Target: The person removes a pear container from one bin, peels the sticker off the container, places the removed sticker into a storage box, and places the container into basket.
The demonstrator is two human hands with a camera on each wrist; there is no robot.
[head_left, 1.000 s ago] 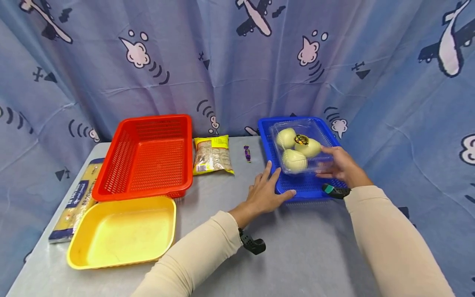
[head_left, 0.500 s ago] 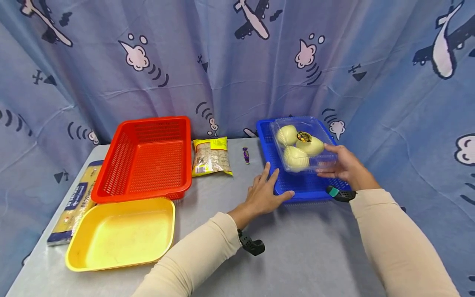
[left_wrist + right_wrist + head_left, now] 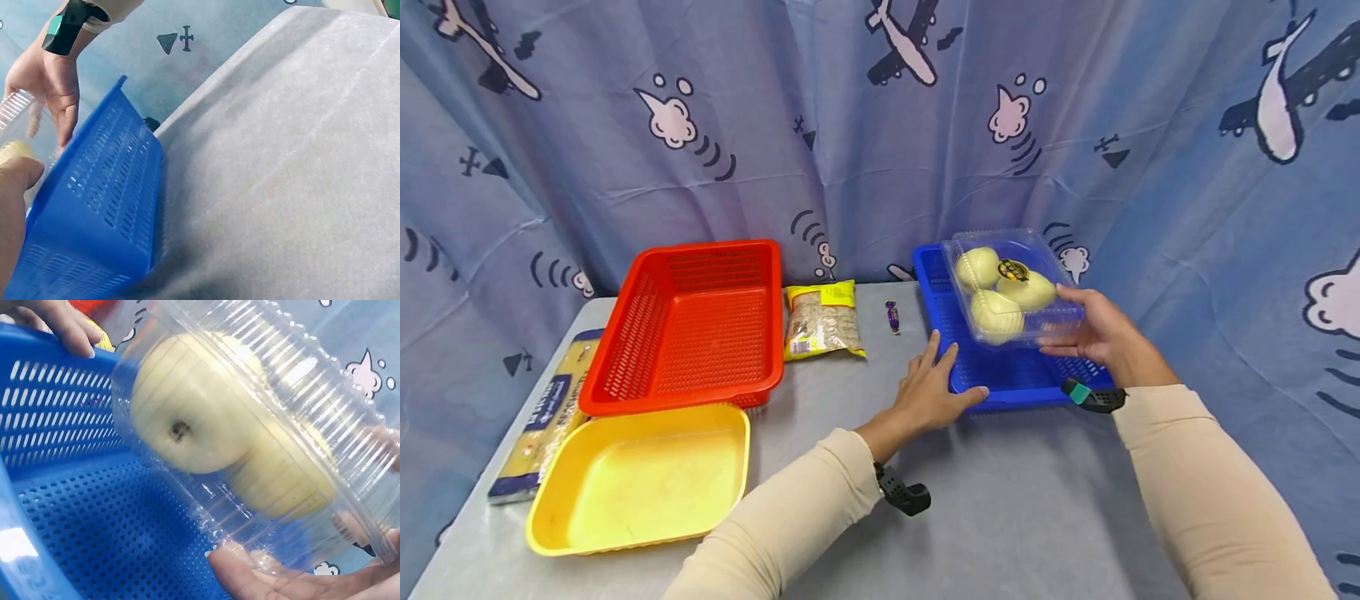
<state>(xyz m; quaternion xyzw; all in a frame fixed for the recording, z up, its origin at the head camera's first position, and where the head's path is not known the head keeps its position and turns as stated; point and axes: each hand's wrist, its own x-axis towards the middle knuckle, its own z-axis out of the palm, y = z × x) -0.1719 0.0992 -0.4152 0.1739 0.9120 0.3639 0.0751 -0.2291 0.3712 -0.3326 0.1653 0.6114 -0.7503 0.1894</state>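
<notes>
My right hand [image 3: 1097, 333] grips the right side of a clear plastic clamshell box [image 3: 1043, 250], thumb above and fingers beneath. Inside lie 3 pale yellow-green fruits, like pears or apples [image 3: 194, 394], under a black-and-gold sticker [image 3: 1013, 270]. The box is held tilted above the blue plastic basket [image 3: 1007, 398], whose perforated floor shows below it in the right wrist view. My left hand [image 3: 928, 396] rests on the basket's near left corner, fingers spread and fairly straight, thumb over the front rim. Part of the basket is hidden behind the box.
A red basket [image 3: 681, 407] stands at the left, with a yellow tub [image 3: 737, 475] in front. A long flat package [image 3: 542, 425] lies beside them. A yellow-edged bag [image 3: 823, 321] and a purple-wrapped candy [image 3: 892, 317] lie mid-table. A patterned curtain [image 3: 737, 108] hangs behind.
The clamshell box has risen slightly from the basket in my right hand, with its tilt a little changed. My left hand stays at the basket's corner. The head view has shifted slightly.
</notes>
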